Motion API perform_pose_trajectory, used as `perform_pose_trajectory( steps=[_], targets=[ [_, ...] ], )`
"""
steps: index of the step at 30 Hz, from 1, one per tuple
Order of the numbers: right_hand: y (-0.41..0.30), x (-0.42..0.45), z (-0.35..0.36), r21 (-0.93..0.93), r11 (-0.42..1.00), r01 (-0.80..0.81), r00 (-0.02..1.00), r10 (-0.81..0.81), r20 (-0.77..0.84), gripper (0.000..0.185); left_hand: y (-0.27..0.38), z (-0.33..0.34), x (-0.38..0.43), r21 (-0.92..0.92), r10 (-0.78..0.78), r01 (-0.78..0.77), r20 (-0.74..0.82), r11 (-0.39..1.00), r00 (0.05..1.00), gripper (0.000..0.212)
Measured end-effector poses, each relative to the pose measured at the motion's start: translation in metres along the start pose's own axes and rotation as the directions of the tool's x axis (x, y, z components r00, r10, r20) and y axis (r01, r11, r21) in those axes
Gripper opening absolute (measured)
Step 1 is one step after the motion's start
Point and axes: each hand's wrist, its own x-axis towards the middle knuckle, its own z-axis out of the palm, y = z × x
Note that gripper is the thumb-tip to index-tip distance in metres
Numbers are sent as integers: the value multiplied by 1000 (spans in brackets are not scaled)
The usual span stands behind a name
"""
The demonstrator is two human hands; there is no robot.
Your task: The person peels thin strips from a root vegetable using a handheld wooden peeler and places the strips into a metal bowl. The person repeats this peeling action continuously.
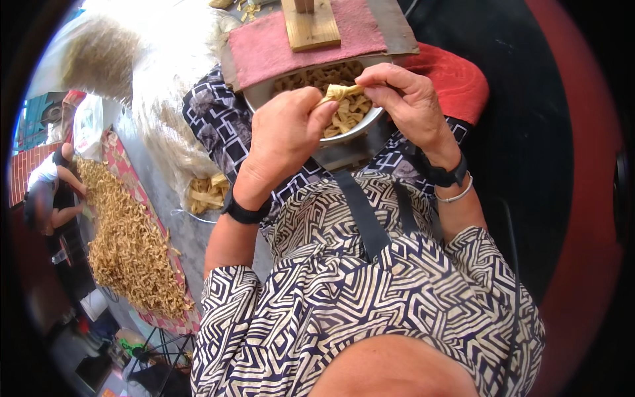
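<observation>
A pale yellow knotted strip, perhaps dried tofu skin, is stretched between my two hands. My left hand pinches its left end between thumb and forefinger. The other end is between the thumb and fingers of my right hand. Below them, a metal bowl between my knees holds many similar knotted pieces. A board with a pink cloth covers the far part of the bowl, and a wooden block with an upright post stands on it.
Large clear plastic bags stand at the left, one with yellow strips at its mouth. Farther left, a big heap of knotted pieces lies on a red patterned cloth, with another person beside it. A red cushion is by my right knee.
</observation>
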Motion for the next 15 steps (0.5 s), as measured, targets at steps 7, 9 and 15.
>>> perform_pose_trajectory(
  steps=[7,9,15],
  targets=[
    [6,7,1,-341,894,290,955,-246,168,11,-1,7,-16,-939,-165,343,333,30,928,33],
    [6,10,-4,-389,849,357,928,-274,253,12,13,-7,-18,-918,-49,284,308,-278,950,33],
    [-1,6,-14,-290,932,217,967,-164,196,13,3,-27,-26,-928,-120,256,231,270,966,25]
  ],
)
